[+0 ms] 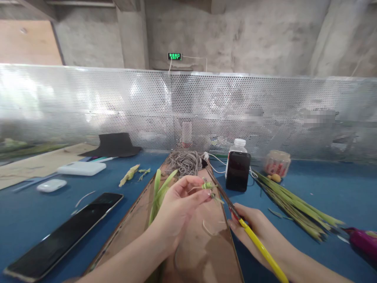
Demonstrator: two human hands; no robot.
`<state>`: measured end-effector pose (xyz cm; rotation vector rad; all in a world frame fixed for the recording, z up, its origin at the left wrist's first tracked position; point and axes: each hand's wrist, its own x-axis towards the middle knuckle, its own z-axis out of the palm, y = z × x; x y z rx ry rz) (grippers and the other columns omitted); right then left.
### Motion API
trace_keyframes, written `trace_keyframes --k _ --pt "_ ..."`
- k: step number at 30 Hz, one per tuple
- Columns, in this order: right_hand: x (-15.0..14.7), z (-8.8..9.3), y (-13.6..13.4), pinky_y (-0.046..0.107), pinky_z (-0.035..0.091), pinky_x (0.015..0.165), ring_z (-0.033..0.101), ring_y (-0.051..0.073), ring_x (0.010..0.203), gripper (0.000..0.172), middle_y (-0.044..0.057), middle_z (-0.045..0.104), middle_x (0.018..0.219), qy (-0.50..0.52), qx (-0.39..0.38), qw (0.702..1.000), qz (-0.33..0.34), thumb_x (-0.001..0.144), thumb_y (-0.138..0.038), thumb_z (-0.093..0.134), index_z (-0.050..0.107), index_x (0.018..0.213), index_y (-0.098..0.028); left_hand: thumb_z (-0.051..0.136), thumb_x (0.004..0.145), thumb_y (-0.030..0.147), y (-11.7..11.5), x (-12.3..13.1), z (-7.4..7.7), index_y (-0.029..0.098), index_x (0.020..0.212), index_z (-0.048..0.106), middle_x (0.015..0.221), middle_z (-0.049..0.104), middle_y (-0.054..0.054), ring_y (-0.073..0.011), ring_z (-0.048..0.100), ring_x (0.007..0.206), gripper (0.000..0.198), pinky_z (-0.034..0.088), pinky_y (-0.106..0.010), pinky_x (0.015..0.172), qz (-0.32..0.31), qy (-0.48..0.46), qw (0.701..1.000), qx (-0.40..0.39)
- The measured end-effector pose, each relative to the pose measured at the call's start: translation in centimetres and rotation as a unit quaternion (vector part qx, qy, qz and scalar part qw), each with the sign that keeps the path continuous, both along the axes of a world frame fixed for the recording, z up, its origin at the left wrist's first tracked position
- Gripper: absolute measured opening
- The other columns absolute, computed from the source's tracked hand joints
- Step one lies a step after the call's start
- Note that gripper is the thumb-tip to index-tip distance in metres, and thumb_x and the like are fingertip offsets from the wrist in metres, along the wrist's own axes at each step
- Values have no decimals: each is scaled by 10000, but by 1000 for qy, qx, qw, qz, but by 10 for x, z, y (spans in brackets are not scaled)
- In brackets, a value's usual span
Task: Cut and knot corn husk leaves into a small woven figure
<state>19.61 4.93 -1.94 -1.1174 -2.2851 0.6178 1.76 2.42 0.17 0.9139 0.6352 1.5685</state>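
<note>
My left hand pinches a small green piece of plant strip between thumb and fingertips, above the brown board. Thin pale ends stick out of the piece. My right hand is closed around a yellow-handled tool with a long, narrow, dark metal end. That metal end points up and left, close beside the green piece; whether they touch I cannot tell. Broad green leaf strips lie on the board, partly hidden by my left hand. A pale thin scrap rests below the hands.
Grey cord is heaped at the board's far end. Right of it stand an upright phone, a white-capped bottle and a jar. Green stalks lie farther right. At left are a flat phone and a white case.
</note>
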Motion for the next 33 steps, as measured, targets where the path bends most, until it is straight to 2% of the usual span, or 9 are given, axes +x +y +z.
trace_keyframes --k 8,16,33 --pt "-1 -1 0 214 272 455 300 92 492 211 -47 344 544 -9 0 1000 -4 774 -294 390 327 597 -197 696 612 103 0 -1 0 162 726 579 685 597 27 -77 566 651 173 452 -210 686 9 -10 1000 -2" --pt "-1 0 -1 212 245 439 297 86 471 223 -52 336 516 -31 35 999 -13 764 -270 405 307 576 -201 684 634 93 1 -1 0 171 751 580 707 585 37 -67 557 672 174 453 -206 702 12 -15 1000 8" --pt "-2 1 -2 205 242 432 287 88 474 217 -51 331 515 -36 20 999 -2 770 -285 373 319 579 -197 696 635 117 4 -4 -4 173 789 577 735 567 29 -78 550 696 203 450 -226 723 28 -5 1000 9"
